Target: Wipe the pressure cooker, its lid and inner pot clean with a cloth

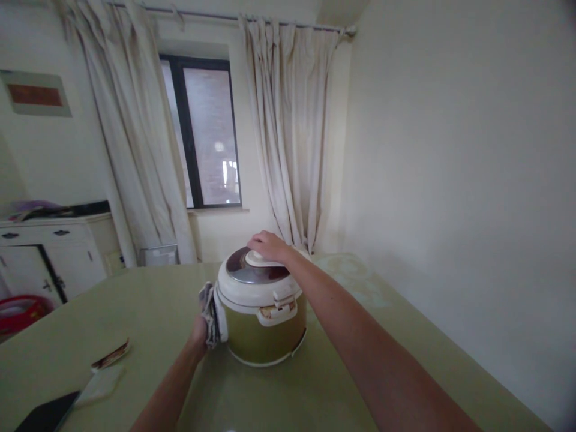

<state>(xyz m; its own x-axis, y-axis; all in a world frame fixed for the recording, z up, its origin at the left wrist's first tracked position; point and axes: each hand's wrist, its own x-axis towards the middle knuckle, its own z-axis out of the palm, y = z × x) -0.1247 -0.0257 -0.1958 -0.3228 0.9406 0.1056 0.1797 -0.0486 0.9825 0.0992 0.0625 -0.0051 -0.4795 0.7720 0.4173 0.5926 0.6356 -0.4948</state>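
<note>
A rice cooker [265,333] with a green body and a white-rimmed, dark glassy lid [236,264] stands upright on the greenish table. On top of the lid, my right hand [269,246] has its fingers curled over the white lid handle [258,260]. A bunched grey cloth [210,315] is in my left hand [199,330], pressed against the cooker's left side. The white side handle [278,313] of the cooker faces me. Some of my left fingers are hidden behind the cloth.
A dark flat device [47,413], a pale sheet [99,384] and a small brownish item [110,355] lie on the table [148,300] at the left. Past its left edge are a red basin [24,315] and a white cabinet [76,255]. A wall [459,180] borders the right.
</note>
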